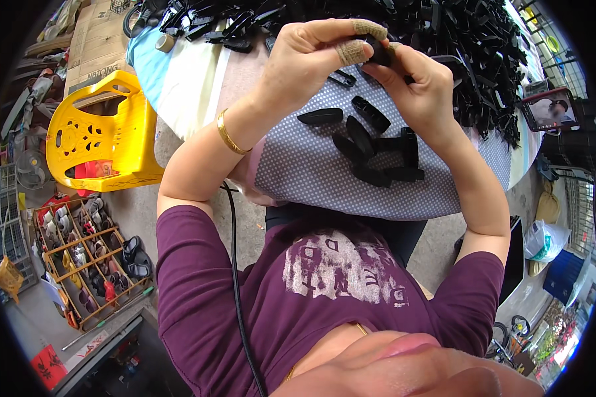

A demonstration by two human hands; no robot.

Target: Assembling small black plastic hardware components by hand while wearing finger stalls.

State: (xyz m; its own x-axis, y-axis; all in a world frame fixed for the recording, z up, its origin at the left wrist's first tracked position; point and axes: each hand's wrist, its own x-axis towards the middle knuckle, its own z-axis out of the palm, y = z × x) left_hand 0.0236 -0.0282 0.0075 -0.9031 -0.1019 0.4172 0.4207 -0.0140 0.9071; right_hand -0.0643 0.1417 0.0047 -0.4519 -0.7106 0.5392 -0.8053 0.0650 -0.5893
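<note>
Above the near part of the table, my left hand (304, 56) and my right hand (422, 86) meet on a small black plastic piece (378, 53). Tan tape wraps the left thumb and forefinger, and a bit of it shows on a right finger. Both hands pinch the piece from opposite sides, so much of it is hidden. Below the hands, several loose black plastic pieces (359, 137) lie on a dotted grey-blue cloth (291, 169). Some are curved shells, others narrow frames. Beyond my hands spreads a big heap of similar black parts (473, 49).
A yellow plastic chair (129, 145) stands left of the table, in front of a cardboard box (99, 49). Farther down is a shoe rack (86, 258). At the table's right edge a phone (549, 110) is propped up. A black cable (235, 264) hangs along my left side.
</note>
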